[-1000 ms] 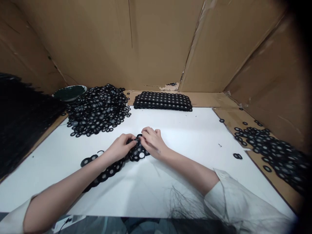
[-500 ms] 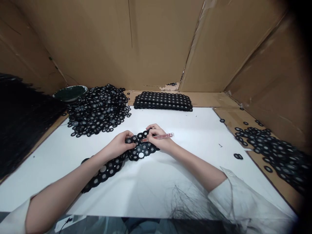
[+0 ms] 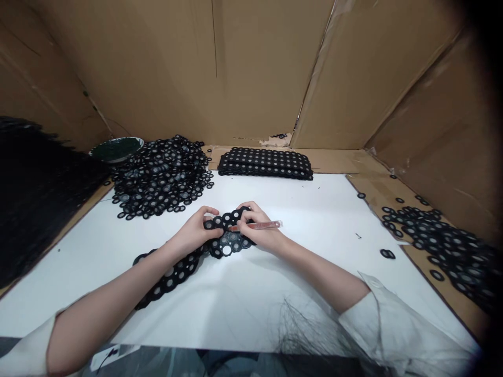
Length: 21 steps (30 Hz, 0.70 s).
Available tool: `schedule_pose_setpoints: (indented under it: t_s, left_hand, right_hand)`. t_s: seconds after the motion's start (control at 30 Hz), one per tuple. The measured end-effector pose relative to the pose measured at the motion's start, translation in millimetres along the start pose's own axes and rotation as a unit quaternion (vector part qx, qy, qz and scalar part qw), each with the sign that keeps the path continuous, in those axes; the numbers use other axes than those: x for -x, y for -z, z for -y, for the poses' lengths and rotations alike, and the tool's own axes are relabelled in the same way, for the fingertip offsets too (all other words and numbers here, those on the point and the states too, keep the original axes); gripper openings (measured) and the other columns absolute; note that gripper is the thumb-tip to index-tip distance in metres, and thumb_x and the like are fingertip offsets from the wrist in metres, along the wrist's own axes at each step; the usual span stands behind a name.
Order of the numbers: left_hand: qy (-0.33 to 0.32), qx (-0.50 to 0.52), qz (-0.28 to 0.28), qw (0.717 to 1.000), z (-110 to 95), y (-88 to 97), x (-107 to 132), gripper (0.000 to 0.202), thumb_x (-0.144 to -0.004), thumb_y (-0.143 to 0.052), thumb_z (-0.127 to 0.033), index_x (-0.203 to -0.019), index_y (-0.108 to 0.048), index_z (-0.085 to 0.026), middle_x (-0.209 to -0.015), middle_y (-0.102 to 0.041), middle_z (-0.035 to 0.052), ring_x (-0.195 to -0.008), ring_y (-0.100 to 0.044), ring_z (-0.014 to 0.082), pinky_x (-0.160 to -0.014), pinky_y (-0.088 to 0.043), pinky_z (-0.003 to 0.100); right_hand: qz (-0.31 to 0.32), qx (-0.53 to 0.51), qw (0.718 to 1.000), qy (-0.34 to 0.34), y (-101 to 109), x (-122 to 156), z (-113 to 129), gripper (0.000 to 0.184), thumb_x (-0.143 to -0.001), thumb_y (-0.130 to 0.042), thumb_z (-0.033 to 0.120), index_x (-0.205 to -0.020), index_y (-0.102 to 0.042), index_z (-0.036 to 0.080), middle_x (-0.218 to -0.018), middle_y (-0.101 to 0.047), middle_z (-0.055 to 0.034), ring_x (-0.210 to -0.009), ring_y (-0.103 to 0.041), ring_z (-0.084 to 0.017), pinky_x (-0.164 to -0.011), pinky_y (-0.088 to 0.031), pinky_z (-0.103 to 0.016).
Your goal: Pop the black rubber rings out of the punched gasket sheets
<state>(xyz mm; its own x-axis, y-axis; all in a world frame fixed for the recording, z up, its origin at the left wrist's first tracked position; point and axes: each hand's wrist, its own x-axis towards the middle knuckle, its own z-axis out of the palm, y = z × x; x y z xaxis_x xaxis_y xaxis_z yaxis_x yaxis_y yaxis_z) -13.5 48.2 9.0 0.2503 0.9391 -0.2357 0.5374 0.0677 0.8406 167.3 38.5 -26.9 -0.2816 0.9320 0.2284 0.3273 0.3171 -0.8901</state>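
Clock centred on the strip.

Cardboard walls (image 3: 251,63) close in the far side. White worktop (image 3: 314,204) beneath the work. Big pile (image 3: 161,178) of black rings at 10 o'clock, edge loosely scattered; a wide sweep of the left arm could drag rings inward and mix them with the work. Second heap (image 3: 444,241) at 3 o'clock, well apart from the right arm; lower risk.

Strip (image 3: 227,242) of joined rings at the centre, its tail running out to 8 o'clock under the left forearm. That forearm could pin or tug the tail and skew the end being worked.

Folded mat (image 3: 267,163) at 1 o'clock, out of reach of a small slip. Bowl (image 3: 117,149) at 10, just beside the big pile.

Left hand (image 3: 204,226): narrow pinch, thumb on the strip. Right hand (image 3: 251,222): fingers closed round a reddish stick (image 3: 267,225), tip toward the left thumb. Likeliest fault, I judge: tip skids off a ring and jabs that thumb. Tip detail too small to read.

Loose ring pair (image 3: 387,254), 3 o'clock: easily knocked by a sleeve.
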Motion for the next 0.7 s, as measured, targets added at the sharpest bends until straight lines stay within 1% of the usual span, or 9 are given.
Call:
schedule_pose_setpoints:
  t_s: [0.1,0.17,0.27,0.33,0.4,0.47,0.53,0.6,0.7]
  left_hand:
    - [-0.001,-0.021,-0.031,0.999,1.8,-5.4,2.7,0.041,-0.062,-0.058,-0.026,-0.100,-0.045,-0.019,-0.077,-0.060,-0.0007,-0.064,-0.057,0.0141,-0.057,-0.044,0.026]
    - [0.001,-0.026,-0.043,0.999,2.5,-9.8,6.0,0.038,-0.063,-0.057,-0.026,-0.099,-0.045,-0.018,-0.080,-0.060,0.0008,-0.067,-0.057,0.0151,-0.059,-0.044,0.027]
    - [-0.007,-0.008,-0.026,1.000,3.5,-12.7,10.5,0.035,-0.065,-0.056,-0.026,-0.097,-0.044,-0.018,-0.080,-0.061,0.0010,-0.070,-0.057,0.0156,-0.061,-0.044,0.027]
    - [-0.026,-0.010,-0.022,0.999,4.9,-11.2,11.4,0.036,-0.066,-0.054,-0.027,-0.100,-0.043,-0.020,-0.081,-0.060,0.0005,-0.068,-0.057,0.0149,-0.060,-0.044,0.027]
    - [-0.052,-0.040,-0.042,0.997,6.3,-7.8,10.6,0.038,-0.068,-0.053,-0.028,-0.104,-0.041,-0.021,-0.083,-0.058,0.0002,-0.068,-0.056,0.0146,-0.062,-0.043,0.027]
    - [-0.076,-0.068,-0.065,0.993,6.4,-3.8,9.3,0.038,-0.070,-0.051,-0.027,-0.106,-0.041,-0.022,-0.085,-0.056,0.0003,-0.071,-0.055,0.0146,-0.064,-0.043,0.028]
    - [-0.086,-0.059,-0.070,0.992,4.5,-0.3,8.1,0.037,-0.071,-0.049,-0.027,-0.107,-0.040,-0.022,-0.086,-0.056,0.0005,-0.073,-0.055,0.0146,-0.065,-0.043,0.027]
    - [-0.071,-0.039,-0.069,0.994,1.6,2.5,7.0,0.040,-0.069,-0.051,-0.027,-0.107,-0.041,-0.021,-0.086,-0.056,0.0005,-0.072,-0.055,0.0142,-0.063,-0.044,0.026]
    - [-0.003,-0.013,-0.045,0.999,-0.5,5.3,4.7,0.050,-0.062,-0.060,-0.026,-0.109,-0.042,-0.020,-0.081,-0.058,0.0000,-0.068,-0.056,0.0146,-0.059,-0.045,0.026]
  right_hand:
    - [-0.009,0.026,0.999,0.028,-8.8,1.9,-1.1,0.020,-0.077,-0.043,0.024,-0.058,-0.044,0.018,-0.106,-0.041,-0.0047,-0.085,-0.051,-0.013,-0.073,-0.044,-0.028]
    - [-0.007,0.048,0.998,0.040,-16.3,2.9,-2.2,0.018,-0.078,-0.041,0.024,-0.062,-0.044,0.018,-0.106,-0.039,-0.0058,-0.074,-0.050,-0.011,-0.065,-0.045,-0.027]
    - [-0.014,0.067,0.997,0.048,-22.3,2.3,-2.8,0.016,-0.079,-0.040,0.024,-0.065,-0.044,0.018,-0.107,-0.038,-0.0072,-0.066,-0.048,-0.009,-0.060,-0.043,-0.027]
    - [-0.037,0.050,0.998,0.012,-19.3,0.2,-2.6,0.020,-0.079,-0.041,0.027,-0.061,-0.044,0.018,-0.104,-0.041,-0.0066,-0.069,-0.050,-0.011,-0.062,-0.042,-0.027]
    - [-0.038,0.006,0.998,-0.049,-12.0,-2.3,-2.5,0.025,-0.078,-0.042,0.032,-0.058,-0.043,0.018,-0.091,-0.048,-0.0044,-0.070,-0.051,-0.012,-0.059,-0.041,-0.026]
    - [-0.001,-0.040,0.995,-0.089,-4.0,-3.9,-2.5,0.028,-0.078,-0.041,0.037,-0.058,-0.043,0.018,-0.073,-0.052,-0.0013,-0.062,-0.051,-0.012,-0.052,-0.037,-0.024]
    - [0.047,-0.074,0.991,-0.100,1.0,-4.1,-2.5,0.028,-0.078,-0.042,0.039,-0.059,-0.045,0.018,-0.065,-0.055,0.0002,-0.057,-0.051,-0.012,-0.047,-0.032,-0.023]
    - [0.066,-0.092,0.988,-0.103,2.0,-3.3,-2.8,0.027,-0.077,-0.043,0.038,-0.059,-0.045,0.018,-0.066,-0.058,-0.0002,-0.059,-0.054,-0.013,-0.046,-0.029,-0.022]
    - [0.051,-0.110,0.987,-0.109,-0.7,-1.9,-4.7,0.025,-0.078,-0.043,0.035,-0.059,-0.042,0.019,-0.064,-0.057,0.0002,-0.066,-0.058,-0.015,-0.048,-0.029,-0.022]
